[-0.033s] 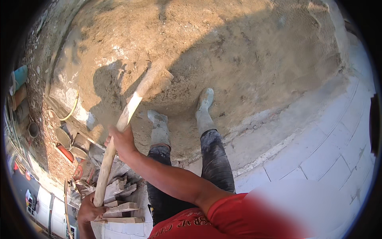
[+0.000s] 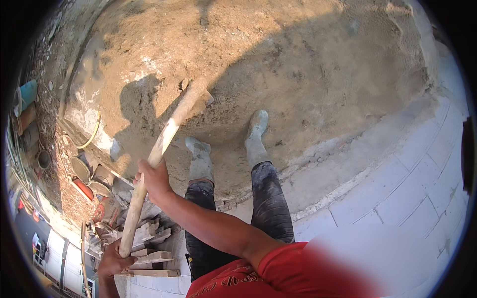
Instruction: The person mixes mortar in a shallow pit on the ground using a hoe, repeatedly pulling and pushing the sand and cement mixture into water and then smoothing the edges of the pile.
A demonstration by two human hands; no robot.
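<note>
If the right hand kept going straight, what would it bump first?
The right hand meets the wooden handle it's holding first; past that, probably the soil, though depth is unclear.

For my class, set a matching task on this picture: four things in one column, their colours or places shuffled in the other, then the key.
1. Left hand
2. Right hand
3. Sleeve
4. Boots

A. Standing on dirt
B. Gripping partway along the wooden handle
C. Red
D. Gripping the handle near its lower end in the picture

Pairs: 1-D, 2-B, 3-C, 4-A
</note>
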